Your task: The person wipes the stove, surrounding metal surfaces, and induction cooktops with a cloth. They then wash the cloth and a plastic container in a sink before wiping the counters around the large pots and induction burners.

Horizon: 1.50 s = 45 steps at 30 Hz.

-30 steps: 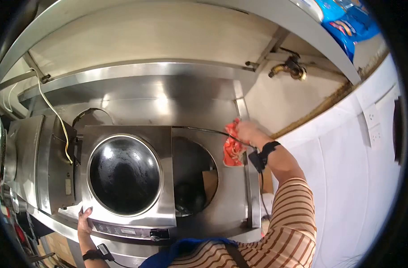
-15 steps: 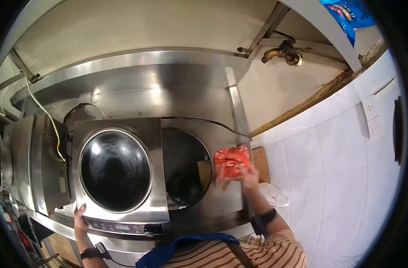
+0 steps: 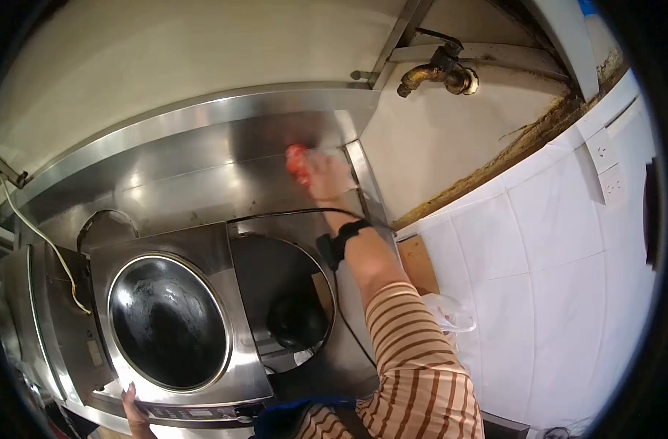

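My right hand is stretched out to the back of the steel counter. It is closed on a red patterned cloth, bunched and pressed against the metal near the backsplash; both are blurred by motion. My left hand grips the front left corner of a steel induction cooker, thumb up on the edge and the other fingers mostly hidden. A round black concave wok hob is set in the cooker's top. The cooker sits tilted over the counter, next to a large round opening.
A black cable crosses the counter under my right forearm. A brass tap juts from the back wall. At the left a pale cord hangs down. Brown cardboard and a plastic bag stand by the white tiled wall.
My right hand has carried the red cloth from the counter's right side to the back, near the backsplash. The view has shifted; my left hand stays at the cooker's corner.
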Each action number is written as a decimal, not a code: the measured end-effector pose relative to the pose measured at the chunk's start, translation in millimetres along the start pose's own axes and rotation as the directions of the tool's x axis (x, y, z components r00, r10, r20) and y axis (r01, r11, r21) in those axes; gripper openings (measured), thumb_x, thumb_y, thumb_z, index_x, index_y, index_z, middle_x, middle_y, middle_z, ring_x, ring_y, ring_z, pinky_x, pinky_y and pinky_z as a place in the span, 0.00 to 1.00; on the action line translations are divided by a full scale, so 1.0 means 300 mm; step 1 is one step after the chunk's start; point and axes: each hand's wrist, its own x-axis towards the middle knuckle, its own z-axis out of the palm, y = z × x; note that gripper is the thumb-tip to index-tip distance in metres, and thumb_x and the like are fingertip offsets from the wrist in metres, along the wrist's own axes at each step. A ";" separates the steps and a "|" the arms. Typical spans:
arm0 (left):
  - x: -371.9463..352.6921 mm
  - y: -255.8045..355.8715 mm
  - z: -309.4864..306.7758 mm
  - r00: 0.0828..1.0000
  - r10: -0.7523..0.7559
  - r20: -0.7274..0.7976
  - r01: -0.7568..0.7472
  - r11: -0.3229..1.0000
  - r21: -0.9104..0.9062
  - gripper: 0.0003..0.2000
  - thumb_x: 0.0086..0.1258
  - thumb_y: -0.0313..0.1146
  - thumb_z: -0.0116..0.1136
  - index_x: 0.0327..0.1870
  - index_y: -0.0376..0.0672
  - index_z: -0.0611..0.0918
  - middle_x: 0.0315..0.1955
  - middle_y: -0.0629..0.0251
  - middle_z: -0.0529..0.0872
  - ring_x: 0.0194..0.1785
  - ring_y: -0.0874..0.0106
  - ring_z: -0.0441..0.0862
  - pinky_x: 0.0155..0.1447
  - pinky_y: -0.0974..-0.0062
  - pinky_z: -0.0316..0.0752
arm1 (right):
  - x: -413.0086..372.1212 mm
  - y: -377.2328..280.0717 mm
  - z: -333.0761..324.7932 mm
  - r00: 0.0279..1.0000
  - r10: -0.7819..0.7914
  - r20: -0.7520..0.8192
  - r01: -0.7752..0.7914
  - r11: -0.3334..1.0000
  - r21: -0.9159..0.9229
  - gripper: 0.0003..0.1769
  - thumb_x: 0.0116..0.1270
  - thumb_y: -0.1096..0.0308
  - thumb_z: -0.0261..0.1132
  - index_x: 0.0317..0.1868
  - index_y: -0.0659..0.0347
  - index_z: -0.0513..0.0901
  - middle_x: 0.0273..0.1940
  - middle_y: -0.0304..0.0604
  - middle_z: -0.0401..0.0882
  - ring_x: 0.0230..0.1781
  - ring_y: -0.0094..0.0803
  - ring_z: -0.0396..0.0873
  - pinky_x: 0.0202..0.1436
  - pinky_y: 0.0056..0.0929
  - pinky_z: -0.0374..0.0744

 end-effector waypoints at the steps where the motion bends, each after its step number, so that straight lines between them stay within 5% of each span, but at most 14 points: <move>1: 0.021 -0.004 -0.008 1.000 -0.019 0.003 0.019 1.000 -0.004 0.35 0.55 0.46 0.62 0.60 0.32 0.67 0.53 0.56 0.73 0.59 0.62 0.68 0.65 0.64 0.59 | 0.043 0.049 -0.043 0.979 0.172 0.109 -0.163 0.983 -0.089 0.18 0.60 0.64 0.55 0.52 0.48 0.76 0.49 0.43 0.72 0.51 0.43 0.69 0.48 0.45 0.70; 2: 0.039 -0.022 -0.034 0.999 -0.050 0.001 0.050 0.999 -0.003 0.35 0.55 0.46 0.62 0.60 0.31 0.67 0.53 0.55 0.73 0.59 0.62 0.68 0.65 0.64 0.58 | 0.056 0.085 -0.094 0.916 0.342 0.211 -0.304 0.933 -0.194 0.17 0.59 0.63 0.55 0.51 0.46 0.76 0.45 0.43 0.72 0.46 0.43 0.70 0.43 0.44 0.71; 5: 0.014 -0.004 -0.012 0.998 -0.038 0.053 0.041 0.998 -0.045 0.34 0.54 0.48 0.64 0.59 0.36 0.70 0.50 0.57 0.76 0.53 0.61 0.74 0.56 0.63 0.69 | -0.070 0.138 -0.165 0.965 0.209 0.160 -0.149 0.935 -0.323 0.14 0.60 0.62 0.55 0.46 0.51 0.76 0.40 0.44 0.70 0.42 0.42 0.70 0.41 0.43 0.71; 7: 0.004 0.005 -0.009 0.996 -0.091 -0.012 0.091 0.995 -0.036 0.38 0.54 0.46 0.65 0.62 0.31 0.65 0.57 0.55 0.72 0.63 0.64 0.65 0.68 0.63 0.53 | -0.196 0.101 -0.244 0.966 0.162 0.200 -0.085 0.934 -0.347 0.14 0.59 0.62 0.56 0.46 0.53 0.76 0.41 0.45 0.70 0.41 0.42 0.69 0.41 0.42 0.71; 15: 0.059 -0.034 -0.010 0.976 -0.065 0.205 0.096 0.985 -0.145 0.32 0.56 0.48 0.65 0.58 0.38 0.72 0.51 0.60 0.79 0.55 0.62 0.76 0.60 0.66 0.69 | -0.958 -0.074 -0.951 0.820 0.069 0.569 0.016 0.990 -0.143 0.25 0.55 0.62 0.61 0.54 0.62 0.72 0.51 0.49 0.69 0.48 0.47 0.69 0.42 0.40 0.77; 20: -0.045 0.059 0.076 0.952 -0.148 0.266 0.184 0.976 -0.116 0.33 0.53 0.50 0.67 0.57 0.40 0.73 0.52 0.61 0.78 0.56 0.62 0.74 0.62 0.66 0.66 | -0.986 -0.156 -1.270 0.165 0.104 0.981 -0.152 0.985 -0.079 0.19 0.53 0.71 0.61 0.48 0.55 0.81 0.54 0.48 0.74 0.47 0.44 0.75 0.48 0.37 0.78; 22: -0.023 0.038 0.059 0.948 -0.178 0.262 0.219 0.967 -0.133 0.32 0.52 0.49 0.68 0.55 0.41 0.74 0.50 0.62 0.79 0.57 0.63 0.73 0.62 0.67 0.67 | -0.943 -0.061 -1.169 0.372 0.301 0.878 -0.822 0.546 0.161 0.16 0.52 0.74 0.58 0.42 0.53 0.84 0.43 0.49 0.81 0.41 0.44 0.80 0.47 0.36 0.78; 23: -0.035 0.049 0.060 0.949 -0.174 0.264 0.217 0.966 -0.142 0.32 0.52 0.49 0.68 0.55 0.42 0.74 0.51 0.62 0.78 0.57 0.64 0.73 0.62 0.67 0.66 | -0.854 -0.058 -1.114 0.614 0.408 0.676 -0.708 0.663 0.243 0.17 0.51 0.75 0.58 0.44 0.55 0.82 0.36 0.51 0.81 0.39 0.45 0.81 0.46 0.37 0.78; 25: -0.069 0.073 0.090 0.948 -0.167 0.269 0.213 0.965 -0.153 0.31 0.52 0.48 0.69 0.55 0.42 0.75 0.51 0.62 0.78 0.58 0.65 0.72 0.63 0.68 0.66 | -0.653 -0.094 -0.991 0.780 0.523 0.343 -0.612 0.753 0.242 0.20 0.50 0.74 0.63 0.47 0.54 0.81 0.40 0.51 0.80 0.42 0.47 0.78 0.49 0.36 0.76; 27: -0.056 0.070 0.100 0.947 -0.140 0.289 0.191 0.969 -0.157 0.29 0.53 0.48 0.68 0.54 0.43 0.76 0.49 0.63 0.79 0.55 0.65 0.75 0.62 0.69 0.67 | -0.504 -0.121 -0.818 0.857 0.450 0.251 -0.508 0.817 0.273 0.19 0.53 0.71 0.62 0.47 0.52 0.82 0.49 0.47 0.77 0.54 0.44 0.73 0.57 0.38 0.72; 30: -0.085 0.084 0.111 0.945 -0.123 0.304 0.173 0.975 -0.142 0.28 0.53 0.49 0.67 0.52 0.43 0.76 0.47 0.64 0.81 0.52 0.66 0.77 0.60 0.70 0.69 | -0.387 -0.273 -0.753 0.747 0.477 0.462 -0.504 0.860 -0.074 0.18 0.51 0.69 0.63 0.45 0.51 0.83 0.52 0.44 0.75 0.58 0.46 0.67 0.61 0.40 0.67; 33: -0.072 0.073 0.092 0.965 -0.151 0.213 0.172 0.982 -0.080 0.33 0.52 0.51 0.68 0.56 0.40 0.74 0.49 0.59 0.79 0.54 0.65 0.75 0.60 0.68 0.68 | -0.540 -0.231 -0.621 0.936 0.184 0.301 -0.212 0.975 0.062 0.17 0.49 0.67 0.64 0.43 0.51 0.83 0.50 0.41 0.75 0.55 0.46 0.66 0.60 0.43 0.65; 38: -0.052 0.039 0.095 0.950 -0.145 0.277 0.192 0.970 -0.149 0.35 0.53 0.50 0.67 0.58 0.37 0.73 0.54 0.60 0.75 0.57 0.64 0.72 0.62 0.68 0.66 | -0.896 -0.275 -0.848 0.878 0.207 0.432 -0.281 0.953 0.113 0.13 0.49 0.65 0.62 0.38 0.48 0.84 0.48 0.38 0.74 0.51 0.43 0.68 0.58 0.46 0.63; 45: 0.009 -0.020 0.068 0.941 -0.107 0.321 0.166 0.973 -0.160 0.33 0.53 0.51 0.67 0.57 0.40 0.74 0.55 0.61 0.75 0.60 0.65 0.70 0.64 0.69 0.62 | -1.058 -0.635 -1.106 0.450 -0.116 0.886 -0.173 0.961 0.214 0.10 0.49 0.63 0.60 0.33 0.49 0.84 0.43 0.43 0.78 0.45 0.44 0.76 0.49 0.44 0.74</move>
